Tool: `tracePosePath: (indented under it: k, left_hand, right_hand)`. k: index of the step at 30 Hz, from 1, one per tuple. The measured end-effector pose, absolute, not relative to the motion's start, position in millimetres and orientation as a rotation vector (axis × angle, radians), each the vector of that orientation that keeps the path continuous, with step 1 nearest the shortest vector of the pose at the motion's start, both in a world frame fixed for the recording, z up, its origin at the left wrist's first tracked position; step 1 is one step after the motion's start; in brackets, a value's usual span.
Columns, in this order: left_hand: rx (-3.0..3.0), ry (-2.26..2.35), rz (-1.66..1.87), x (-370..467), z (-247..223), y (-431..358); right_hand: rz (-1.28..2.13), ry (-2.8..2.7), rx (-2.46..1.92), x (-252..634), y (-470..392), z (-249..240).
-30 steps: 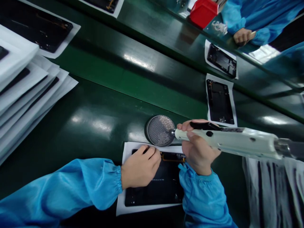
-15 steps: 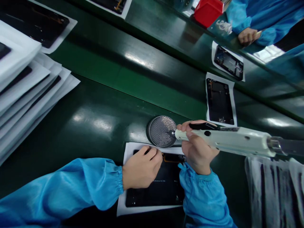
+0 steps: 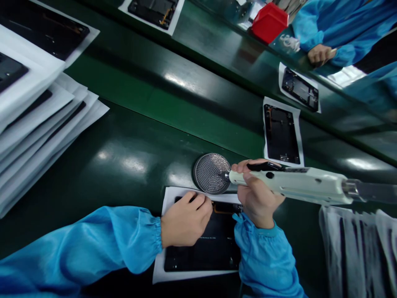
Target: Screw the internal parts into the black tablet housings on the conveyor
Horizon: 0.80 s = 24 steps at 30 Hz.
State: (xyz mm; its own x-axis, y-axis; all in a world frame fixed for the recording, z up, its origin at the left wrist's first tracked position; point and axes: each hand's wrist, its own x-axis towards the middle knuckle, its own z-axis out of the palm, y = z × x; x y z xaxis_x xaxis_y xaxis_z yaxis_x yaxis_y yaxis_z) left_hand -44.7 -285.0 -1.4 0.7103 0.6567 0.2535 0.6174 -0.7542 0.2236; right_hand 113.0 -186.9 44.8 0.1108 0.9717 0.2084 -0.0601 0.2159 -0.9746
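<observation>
Here, on a dark green bench (image 3: 155, 149), a pale screwdriver (image 3: 310, 184) reaches over a round dimpled dish (image 3: 206, 178) from its right

The screwdriver's long axis runs left-right, stretching rightward from the dish; a black panel (image 3: 204, 257) on a white sheet (image 3: 159, 261) lies on the person's side of the dish, its right end hidden by a blue sleeve (image 3: 266, 256), so its long axis is unclear; the right hand (image 3: 259, 199), just right of the dish, is closed around the screwdriver's front; the left hand (image 3: 186, 221), over the panel and below the dish, is half curled, fingertips hidden, so whether it grips anything cannot be told; the metal tip (image 3: 227, 175), nearer the right hand, overlaps the dish, perhaps touching
</observation>
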Motion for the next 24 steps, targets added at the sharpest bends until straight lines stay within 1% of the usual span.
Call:
tracePosePath:
  k: [17, 24]
  left_hand:
    - [2.779, 1.047, 0.467, -44, -1, -285]
    - [2.745, 1.092, 0.649, -43, -7, -285]
  right_hand:
    - [1.024, -1.149, -1.042, 113, -187, 43]
    - [0.957, -1.202, -0.931, 116, -203, 68]
